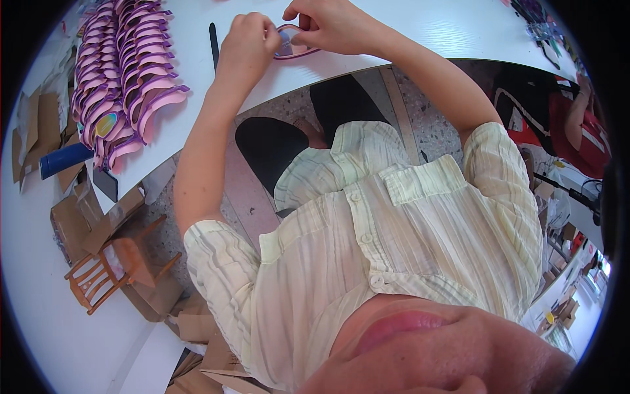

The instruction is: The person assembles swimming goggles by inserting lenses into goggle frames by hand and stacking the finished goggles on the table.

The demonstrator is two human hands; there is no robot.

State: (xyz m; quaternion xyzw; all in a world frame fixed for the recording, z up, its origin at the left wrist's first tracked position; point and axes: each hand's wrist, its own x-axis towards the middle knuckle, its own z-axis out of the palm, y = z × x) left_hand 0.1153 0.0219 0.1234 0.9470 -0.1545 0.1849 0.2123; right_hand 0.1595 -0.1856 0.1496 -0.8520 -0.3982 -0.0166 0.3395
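White tbl (459, 29), speckled flr (423, 131), cartons (70, 220) at L; L hand (248, 41) & R hand (333, 27) pinch pink-rimmed lens (286, 44).

No legible text, numbers or signs anywhere in view. Pink-rimmed lens (286, 46) at the hands (252, 39) had a pale patch; couldn't tell print from reflection. Blue cylinder (65, 161) and dark phone-like slab (105, 185) at the table's left end: nothing readable on either. Cartons (220, 354) at lower left: any markings too small or blurred to make out. Background at right: same, unreadable.
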